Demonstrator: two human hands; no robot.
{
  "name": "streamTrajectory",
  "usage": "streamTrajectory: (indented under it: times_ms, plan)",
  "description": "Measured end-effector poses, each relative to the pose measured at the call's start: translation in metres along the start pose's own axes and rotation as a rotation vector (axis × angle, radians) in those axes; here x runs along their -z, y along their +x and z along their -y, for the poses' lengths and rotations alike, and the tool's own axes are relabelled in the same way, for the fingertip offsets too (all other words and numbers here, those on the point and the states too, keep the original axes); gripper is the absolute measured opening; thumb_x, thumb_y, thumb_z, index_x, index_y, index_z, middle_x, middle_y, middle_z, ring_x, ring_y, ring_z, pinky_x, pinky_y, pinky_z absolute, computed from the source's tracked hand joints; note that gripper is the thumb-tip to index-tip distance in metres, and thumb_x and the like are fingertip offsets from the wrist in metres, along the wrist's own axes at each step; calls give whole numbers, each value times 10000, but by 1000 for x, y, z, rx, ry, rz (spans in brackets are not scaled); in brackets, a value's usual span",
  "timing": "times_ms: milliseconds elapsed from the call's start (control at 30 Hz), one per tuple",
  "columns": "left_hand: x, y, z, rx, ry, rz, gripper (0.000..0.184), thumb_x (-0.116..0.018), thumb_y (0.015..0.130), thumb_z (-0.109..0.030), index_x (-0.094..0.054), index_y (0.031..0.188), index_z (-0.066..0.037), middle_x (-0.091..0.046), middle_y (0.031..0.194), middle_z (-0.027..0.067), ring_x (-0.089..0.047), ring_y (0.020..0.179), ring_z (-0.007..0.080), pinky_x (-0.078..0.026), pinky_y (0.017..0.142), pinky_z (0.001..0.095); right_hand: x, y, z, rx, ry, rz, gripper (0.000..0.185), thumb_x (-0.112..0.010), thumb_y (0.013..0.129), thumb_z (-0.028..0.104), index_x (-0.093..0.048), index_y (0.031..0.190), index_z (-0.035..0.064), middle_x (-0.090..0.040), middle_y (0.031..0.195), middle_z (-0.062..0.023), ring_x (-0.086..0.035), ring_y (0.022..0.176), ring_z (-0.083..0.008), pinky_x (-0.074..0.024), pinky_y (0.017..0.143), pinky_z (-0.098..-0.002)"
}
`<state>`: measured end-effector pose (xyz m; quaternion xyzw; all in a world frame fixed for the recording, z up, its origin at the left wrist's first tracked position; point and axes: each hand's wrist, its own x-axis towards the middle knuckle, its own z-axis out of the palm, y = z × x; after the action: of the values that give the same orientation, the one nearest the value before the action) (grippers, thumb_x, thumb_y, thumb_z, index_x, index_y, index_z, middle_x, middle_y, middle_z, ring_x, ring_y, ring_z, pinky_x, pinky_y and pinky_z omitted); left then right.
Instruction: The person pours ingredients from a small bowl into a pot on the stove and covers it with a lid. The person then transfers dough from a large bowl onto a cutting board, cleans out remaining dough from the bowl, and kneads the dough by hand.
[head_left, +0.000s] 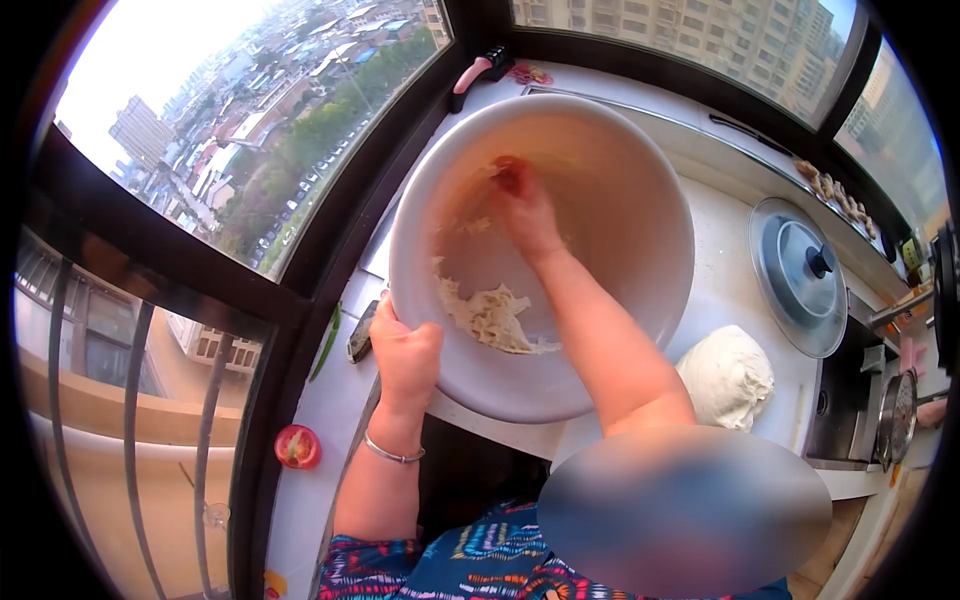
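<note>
A large pale basin (665,255) stands tilted on the counter, its inside facing me. My left hand (405,350) is closed round its near left rim. Deep inside, my right hand (527,205) is pressed to the far wall with its fingers bunched; a reddish patch shows at the fingertips, and what they hold, if anything, I cannot make out. Ragged scraps of dough (492,315) stick to the lower inside of the basin. Right of my right forearm, a big lump of white dough (728,378) rests on the counter.
A glass lid (798,275) lies to the right, near the sink (835,410). On the left ledge is a cut tomato (298,447). A pink-handled tool (472,75) lies by the window corner, and ginger (835,192) on the right sill. Windows bound the counter.
</note>
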<state>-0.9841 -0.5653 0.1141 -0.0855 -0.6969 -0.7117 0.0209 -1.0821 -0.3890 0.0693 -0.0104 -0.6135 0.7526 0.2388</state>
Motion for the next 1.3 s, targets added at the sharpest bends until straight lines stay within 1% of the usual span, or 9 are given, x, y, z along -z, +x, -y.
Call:
streamTrajectory:
  times_ms: [133, 333, 533, 600, 700, 833, 1033, 1167, 1300]
  plan:
    - [2, -1, 0, 1, 75, 15, 301, -415, 614, 50, -521, 896, 47, -536, 808, 19, -483, 719, 71, -405, 673, 188, -15, 2, -14, 141, 121, -205, 320, -488, 765, -20, -481, 1080, 35, -530, 958, -35, -510, 902, -108, -410, 800, -234]
    - [-2, -5, -1, 55, 14, -6, 301, -415, 616, 57, -517, 899, 40, -536, 775, 10, -476, 682, 66, -407, 647, 190, -25, -29, 6, 160, -185, 222, 381, -524, 723, -9, -474, 1099, 26, -538, 1011, -78, -526, 939, -164, -417, 828, -281]
    - [-8, -4, 2, -72, 25, -74, 265, -424, 621, 54, -511, 870, 37, -532, 761, 11, -464, 659, 64, -402, 596, 190, 42, -2, -6, 351, -477, -83, 479, -477, 689, -47, -432, 1161, 23, -504, 1114, -127, -461, 1086, -227, -359, 921, -316]
    - [-6, -5, -1, -64, 79, -82, 249, -431, 628, 50, -510, 863, 34, -531, 756, 7, -469, 669, 66, -402, 604, 190, 54, -10, -16, 286, -494, -349, 502, -456, 665, -42, -419, 1164, 9, -458, 1158, -175, -457, 1079, -287, -332, 941, -337]
    - [8, -3, 10, -93, 81, -59, 234, -436, 634, 50, -509, 856, 31, -529, 755, 1, -470, 657, 64, -401, 590, 190, 54, -15, -19, 223, -106, -569, 475, -454, 666, -50, -449, 1138, 2, -482, 1129, -170, -455, 1087, -270, -321, 951, -319]
    - [7, -11, 2, 41, 42, -63, 216, -438, 635, 53, -509, 837, 30, -529, 752, 0, -468, 639, 62, -399, 567, 190, 47, -3, -23, 289, -169, -559, 438, -451, 667, -68, -478, 1100, -6, -521, 1070, -152, -488, 1044, -252, -345, 927, -302]
    - [9, -14, 6, 45, 87, 16, 227, -431, 625, 59, -509, 836, 30, -532, 756, -3, -472, 632, 61, -402, 554, 195, 19, 13, -21, 326, -215, -230, 372, -457, 672, -80, -532, 1020, 28, -556, 974, -117, -548, 900, -234, -421, 827, -306]
    - [10, -16, 8, 67, 43, 24, 291, -400, 620, 74, -514, 886, 40, -543, 812, 16, -497, 711, 76, -413, 646, 195, -12, -7, -19, 147, -387, 112, 256, -476, 746, -47, -552, 980, 21, -576, 885, -42, -547, 872, -140, -418, 798, -234]
    - [8, -18, 13, 29, 31, -49, 339, -375, 618, 90, -516, 923, 45, -547, 854, 25, -515, 756, 92, -414, 702, 197, -19, -15, -24, 41, -244, 249, 313, -488, 755, -39, -528, 1056, 37, -557, 982, -61, -519, 956, -152, -405, 819, -244]
